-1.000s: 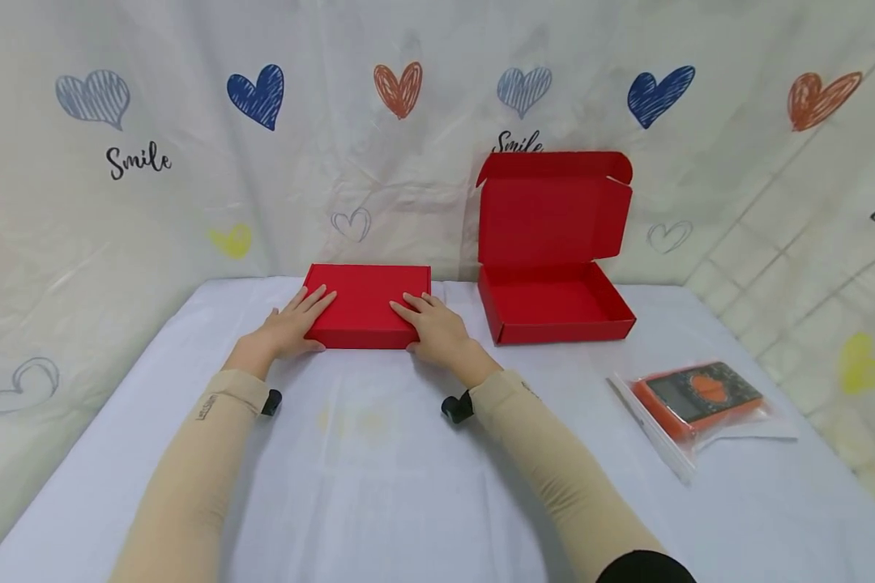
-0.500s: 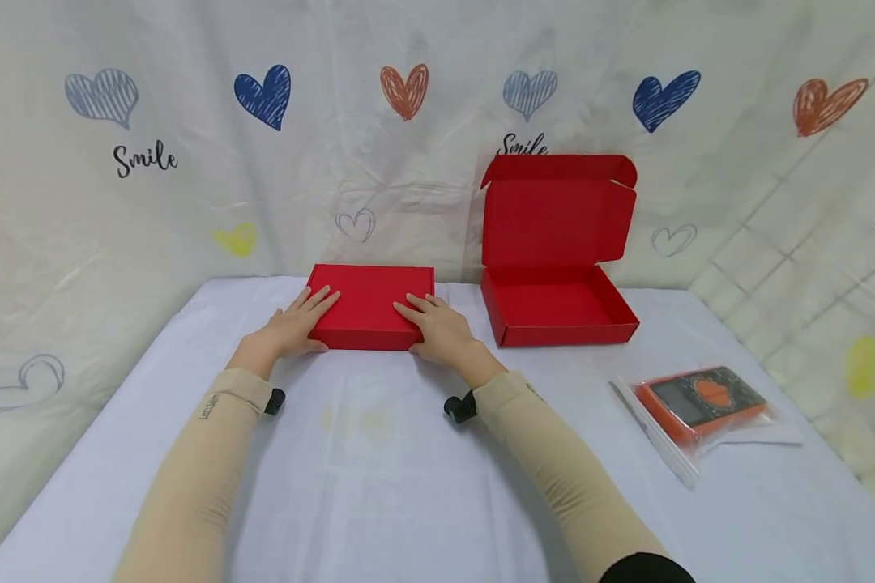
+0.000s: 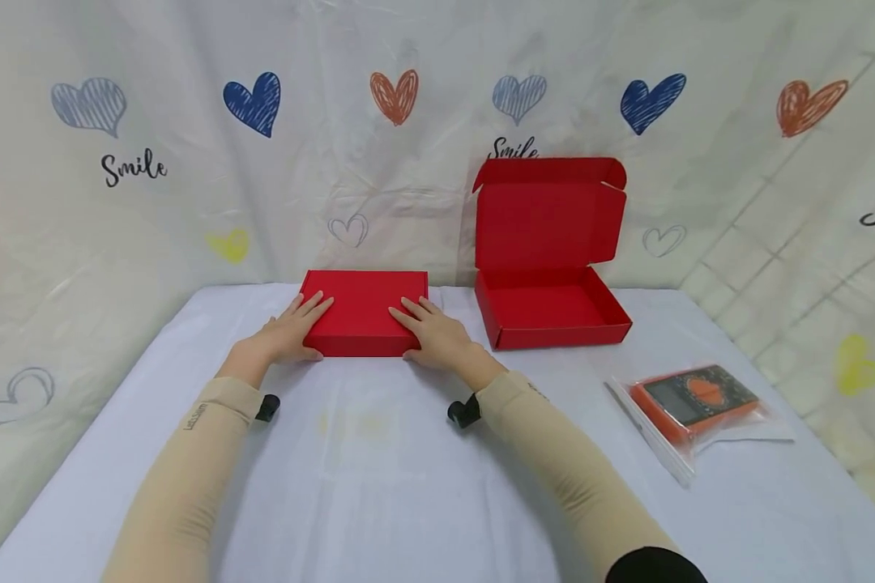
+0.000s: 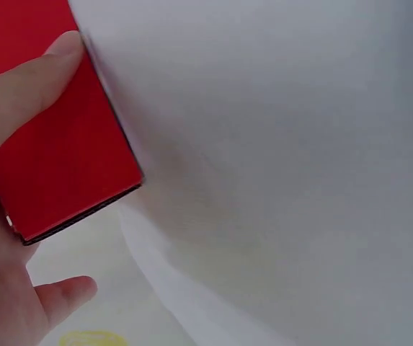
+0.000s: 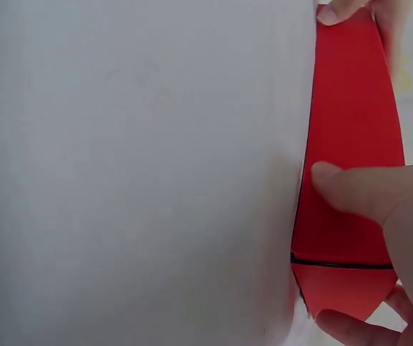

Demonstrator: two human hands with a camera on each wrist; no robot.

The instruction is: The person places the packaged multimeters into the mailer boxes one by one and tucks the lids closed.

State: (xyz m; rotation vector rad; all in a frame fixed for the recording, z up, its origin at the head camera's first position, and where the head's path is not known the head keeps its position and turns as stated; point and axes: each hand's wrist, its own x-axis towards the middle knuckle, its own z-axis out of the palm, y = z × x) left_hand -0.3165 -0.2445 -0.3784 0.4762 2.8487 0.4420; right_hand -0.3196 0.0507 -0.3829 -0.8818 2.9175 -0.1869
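Two-handed, I hold a closed red cardboard box (image 3: 367, 312) lying flat at the back of the table. My left hand (image 3: 283, 334) grips its left front corner, fingers spread over the top; in the left wrist view the thumb (image 4: 37, 86) presses the front face. At the opposite corner my right hand (image 3: 441, 336) has fingers on the lid, and in the right wrist view its thumb (image 5: 365, 191) lies on the front face while another finger touches the end side. To the right stands an open red box (image 3: 554, 304), its lid upright and its inside bare.
A multimeter (image 3: 696, 401) with an orange case lies in a clear zip bag at the right of the white-covered table (image 3: 364, 486). Behind the table hangs a curtain (image 3: 423, 178) printed with hearts; the open box's lid stands close to it.
The head view shifts slightly. Both hands keep their places on the closed red box, and the other objects stay where they were.
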